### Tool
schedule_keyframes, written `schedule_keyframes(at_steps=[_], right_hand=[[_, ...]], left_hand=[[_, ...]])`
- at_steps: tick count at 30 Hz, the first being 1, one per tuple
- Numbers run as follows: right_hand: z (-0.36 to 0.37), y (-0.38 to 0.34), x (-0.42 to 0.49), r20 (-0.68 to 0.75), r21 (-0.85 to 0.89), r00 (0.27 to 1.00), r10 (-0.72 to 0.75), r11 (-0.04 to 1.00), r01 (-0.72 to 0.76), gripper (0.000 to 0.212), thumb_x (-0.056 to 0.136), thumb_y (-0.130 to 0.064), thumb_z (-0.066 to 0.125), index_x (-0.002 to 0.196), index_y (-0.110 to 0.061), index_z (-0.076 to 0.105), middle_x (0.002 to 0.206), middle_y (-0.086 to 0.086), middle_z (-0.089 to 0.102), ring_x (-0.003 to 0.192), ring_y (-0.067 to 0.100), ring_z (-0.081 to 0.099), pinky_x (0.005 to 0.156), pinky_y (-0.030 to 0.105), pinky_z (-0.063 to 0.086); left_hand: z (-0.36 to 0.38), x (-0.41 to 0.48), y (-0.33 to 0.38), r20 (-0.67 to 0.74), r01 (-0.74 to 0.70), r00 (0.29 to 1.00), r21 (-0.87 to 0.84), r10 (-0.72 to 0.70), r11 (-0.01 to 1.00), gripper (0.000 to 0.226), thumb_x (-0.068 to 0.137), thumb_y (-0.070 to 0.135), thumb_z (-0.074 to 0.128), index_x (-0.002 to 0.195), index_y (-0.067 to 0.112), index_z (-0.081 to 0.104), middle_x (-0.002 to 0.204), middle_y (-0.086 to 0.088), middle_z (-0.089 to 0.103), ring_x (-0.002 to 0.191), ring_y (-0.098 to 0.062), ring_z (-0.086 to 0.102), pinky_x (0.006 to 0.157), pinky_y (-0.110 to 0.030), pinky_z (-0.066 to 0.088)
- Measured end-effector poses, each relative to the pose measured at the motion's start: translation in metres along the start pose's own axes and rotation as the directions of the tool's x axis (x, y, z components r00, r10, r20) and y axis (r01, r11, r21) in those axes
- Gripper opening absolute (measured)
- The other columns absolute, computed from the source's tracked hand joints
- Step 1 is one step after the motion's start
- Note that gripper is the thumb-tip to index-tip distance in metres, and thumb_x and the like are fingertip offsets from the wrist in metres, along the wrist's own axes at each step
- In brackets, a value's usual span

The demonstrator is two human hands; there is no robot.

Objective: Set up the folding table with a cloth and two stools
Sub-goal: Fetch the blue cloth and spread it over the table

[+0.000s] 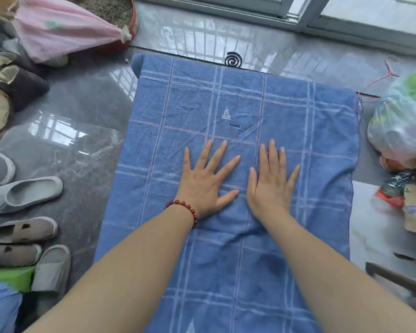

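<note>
A blue checked cloth (226, 111) with pale stripes lies spread over a raised flat surface in the middle of the view and hides it completely. My left hand (205, 179), with a red bead bracelet at the wrist, presses flat on the cloth with fingers spread. My right hand (271, 181) lies flat on the cloth just beside it, fingers straight. Small wrinkles bunch up under both wrists. No stool shows in view.
Several grey and beige slippers (25, 193) line the glossy grey floor at left. A pink net cover (58, 27) lies at top left. A black mosquito coil (233, 59) sits beyond the cloth's far edge. A full plastic bag (399, 126) stands at right.
</note>
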State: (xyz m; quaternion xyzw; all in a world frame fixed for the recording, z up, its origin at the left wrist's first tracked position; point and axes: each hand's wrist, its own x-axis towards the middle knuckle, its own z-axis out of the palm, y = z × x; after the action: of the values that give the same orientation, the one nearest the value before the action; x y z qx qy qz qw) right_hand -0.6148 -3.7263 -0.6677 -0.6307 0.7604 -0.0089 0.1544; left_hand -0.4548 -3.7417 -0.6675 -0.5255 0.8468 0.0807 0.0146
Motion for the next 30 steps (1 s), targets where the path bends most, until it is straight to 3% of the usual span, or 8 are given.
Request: schedule_keyframes(at_steps=[4, 9, 13, 15, 18, 22, 27, 30], right_hand=[[0.005, 0.008, -0.052, 0.026, -0.023, 0.999, 0.044, 0.999, -0.043, 0.064, 0.091, -0.043, 0.013, 0.151, -0.021, 0.014, 0.160, -0.005, 0.005, 0.147, 0.019, 0.004, 0.114, 0.054, -0.005], [0.003, 0.011, -0.113, 0.132, -0.042, 0.989, 0.067, 0.997, -0.062, 0.057, 0.100, -0.037, 0.024, 0.152, -0.025, 0.003, 0.159, -0.007, -0.008, 0.147, 0.015, -0.009, 0.115, 0.050, -0.009], [-0.002, 0.020, -0.154, 0.198, -0.028, 0.977, 0.072, 0.997, -0.068, 0.057, 0.101, -0.036, 0.027, 0.152, -0.027, 0.002, 0.159, -0.008, -0.011, 0.147, 0.015, -0.009, 0.115, 0.053, -0.004], [-0.004, 0.027, -0.172, 0.229, -0.016, 0.970, 0.085, 0.996, -0.084, 0.056, 0.101, -0.035, 0.027, 0.151, -0.028, 0.003, 0.159, -0.010, -0.011, 0.147, 0.014, -0.008, 0.114, 0.057, 0.000], [-0.010, 0.048, -0.194, 0.245, 0.012, 0.966, 0.081, 0.996, -0.087, 0.054, 0.101, -0.030, 0.029, 0.151, -0.027, 0.009, 0.159, -0.010, -0.006, 0.147, 0.014, -0.004, 0.116, 0.052, 0.008], [-0.020, 0.080, -0.209, 0.184, 0.054, 0.978, 0.097, 0.993, -0.109, 0.052, 0.100, -0.023, 0.037, 0.149, -0.019, 0.022, 0.159, -0.001, 0.009, 0.146, 0.021, 0.010, 0.111, 0.038, 0.023], [-0.028, 0.119, -0.217, 0.123, 0.085, 0.978, 0.171, 0.980, -0.182, 0.050, 0.097, -0.025, 0.048, 0.143, -0.010, 0.033, 0.153, 0.005, 0.024, 0.139, 0.025, 0.023, 0.106, 0.037, 0.030], [-0.027, 0.132, -0.216, 0.094, 0.150, 0.980, 0.173, 0.971, -0.185, 0.039, 0.095, -0.028, 0.053, 0.129, -0.009, 0.045, 0.140, 0.004, 0.036, 0.127, 0.024, 0.033, 0.095, 0.031, 0.037]], left_hand=[[0.002, -0.041, 0.022, 0.046, -0.051, 0.998, 0.000, 0.051, 0.999, 0.073, 0.077, 0.069, 0.033, 0.144, 0.038, 0.030, 0.156, -0.003, 0.023, 0.143, -0.028, 0.023, 0.105, -0.068, 0.014], [-0.003, -0.085, 0.043, 0.184, -0.083, 0.980, 0.013, 0.079, 0.996, 0.076, 0.078, 0.073, 0.020, 0.146, 0.045, 0.001, 0.159, 0.002, -0.008, 0.146, -0.023, -0.004, 0.109, -0.062, -0.005], [-0.009, -0.119, 0.061, 0.256, -0.105, 0.962, 0.026, 0.095, 0.994, 0.076, 0.084, 0.071, 0.028, 0.147, 0.044, -0.004, 0.158, 0.002, -0.014, 0.146, -0.021, -0.008, 0.110, -0.061, -0.006], [-0.011, -0.136, 0.073, 0.285, -0.129, 0.952, 0.045, 0.111, 0.991, 0.074, 0.087, 0.068, 0.029, 0.148, 0.039, -0.001, 0.159, 0.001, -0.009, 0.146, -0.020, -0.005, 0.111, -0.060, -0.004], [-0.015, -0.151, 0.099, 0.271, -0.133, 0.954, 0.004, 0.127, 0.991, 0.074, 0.086, 0.065, 0.041, 0.147, 0.027, 0.024, 0.153, -0.005, 0.021, 0.141, -0.023, 0.019, 0.112, -0.058, 0.005], [-0.013, -0.156, 0.142, 0.237, -0.123, 0.967, 0.093, 0.098, 0.988, 0.069, 0.069, 0.069, 0.060, 0.114, 0.017, 0.059, 0.119, -0.002, 0.057, 0.108, -0.020, 0.056, 0.099, -0.056, 0.038], [-0.004, -0.144, 0.188, 0.223, 0.115, 0.968, 0.008, -0.114, 0.993, 0.039, 0.090, 0.051, 0.047, 0.116, 0.022, 0.047, 0.120, 0.000, 0.045, 0.114, -0.022, 0.043, 0.101, -0.047, 0.028], [0.000, -0.137, 0.202, 0.208, 0.163, 0.965, -0.009, -0.157, 0.987, 0.019, 0.098, 0.036, 0.039, 0.112, 0.026, 0.047, 0.115, 0.002, 0.045, 0.111, -0.021, 0.041, 0.097, -0.044, 0.025]])
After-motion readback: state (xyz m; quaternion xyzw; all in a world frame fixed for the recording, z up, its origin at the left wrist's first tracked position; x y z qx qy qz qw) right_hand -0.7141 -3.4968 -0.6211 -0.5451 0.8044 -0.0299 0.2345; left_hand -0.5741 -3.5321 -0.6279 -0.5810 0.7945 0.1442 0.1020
